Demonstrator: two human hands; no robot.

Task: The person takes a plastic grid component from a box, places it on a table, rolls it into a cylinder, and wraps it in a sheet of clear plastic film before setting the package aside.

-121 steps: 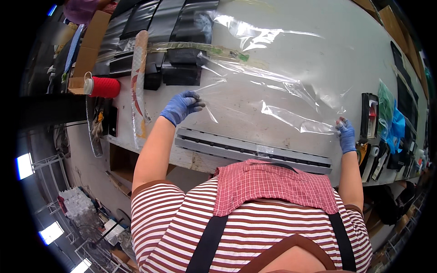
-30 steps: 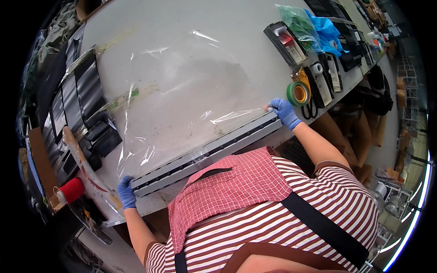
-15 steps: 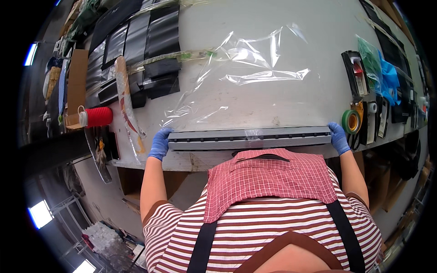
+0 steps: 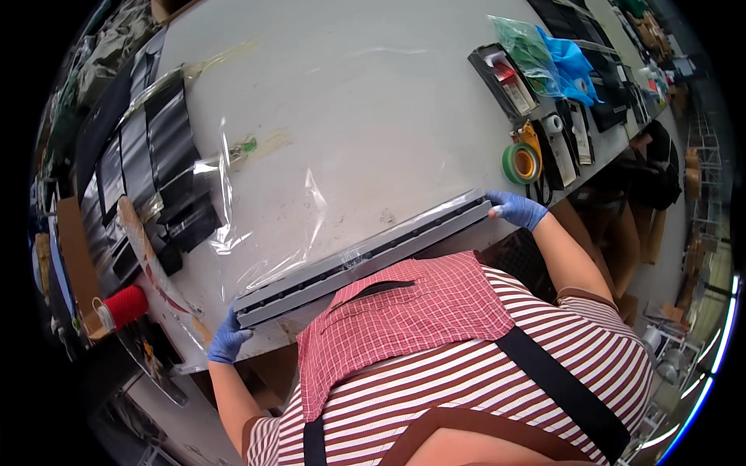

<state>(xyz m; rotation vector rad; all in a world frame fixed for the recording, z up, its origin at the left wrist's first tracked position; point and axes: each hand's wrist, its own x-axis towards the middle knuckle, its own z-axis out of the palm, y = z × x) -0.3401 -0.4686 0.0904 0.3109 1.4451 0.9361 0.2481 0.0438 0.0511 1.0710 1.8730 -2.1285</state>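
Observation:
A long bundle of grey ribbed strips (image 4: 404,239) with a dark slot along it lies slantwise at the table's near edge, its right end farther off. Clear tape (image 4: 351,259) circles its middle. In a blue glove, my left hand (image 4: 227,340) grips the near left end. My right hand (image 4: 519,210), gloved alike, clasps the opposite end, with the thumb on the near side. Crumpled clear plastic film (image 4: 312,193) spreads over the table beyond the bundle.
Black sheets (image 4: 172,128) lie at the left, near a red thread spool (image 4: 126,306) and a long wrapped strip (image 4: 142,239). A green tape roll (image 4: 510,165), a black open box (image 4: 497,78) and a blue plastic bag (image 4: 573,64) are on the right of the table (image 4: 350,101).
In the view, the bundle has gone from level to slanting, its left end nearer me and its right end farther. The whole scene has turned and shifted left; both hands keep their hold.

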